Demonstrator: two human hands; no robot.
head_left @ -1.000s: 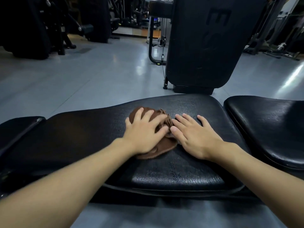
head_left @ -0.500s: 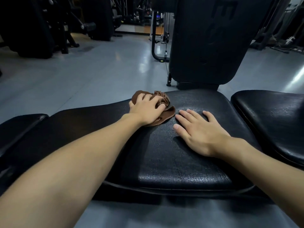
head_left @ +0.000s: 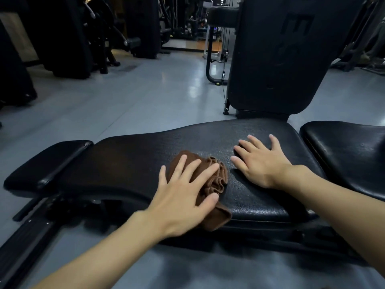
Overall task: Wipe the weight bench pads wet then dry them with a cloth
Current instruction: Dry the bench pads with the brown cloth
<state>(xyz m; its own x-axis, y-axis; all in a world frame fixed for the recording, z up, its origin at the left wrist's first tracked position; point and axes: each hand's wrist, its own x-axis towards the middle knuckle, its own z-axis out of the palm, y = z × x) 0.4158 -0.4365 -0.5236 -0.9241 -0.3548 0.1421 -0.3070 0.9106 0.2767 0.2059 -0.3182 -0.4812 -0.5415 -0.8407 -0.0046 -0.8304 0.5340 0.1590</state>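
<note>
A long black textured bench pad [head_left: 133,163] runs across the view. A bunched brown cloth [head_left: 216,180] lies at its near edge, one corner hanging over the side. My left hand [head_left: 185,192] presses flat on the cloth with straight, spread fingers. My right hand [head_left: 260,161] rests flat on the bare pad to the right of the cloth, fingers spread, holding nothing. A second black pad [head_left: 343,155] sits at the right, and a small end pad [head_left: 48,165] at the left.
A tall black machine shroud [head_left: 279,59] stands just behind the bench, with a cable and a curved frame tube to its left. More dark gym machines [head_left: 68,36] line the back left. Grey glossy floor [head_left: 125,101] lies between. The bench's black frame rail [head_left: 27,232] runs low at the left.
My left hand has dragged the cloth from the pad's far edge back to its near edge. My right hand has stayed flat on the pad.
</note>
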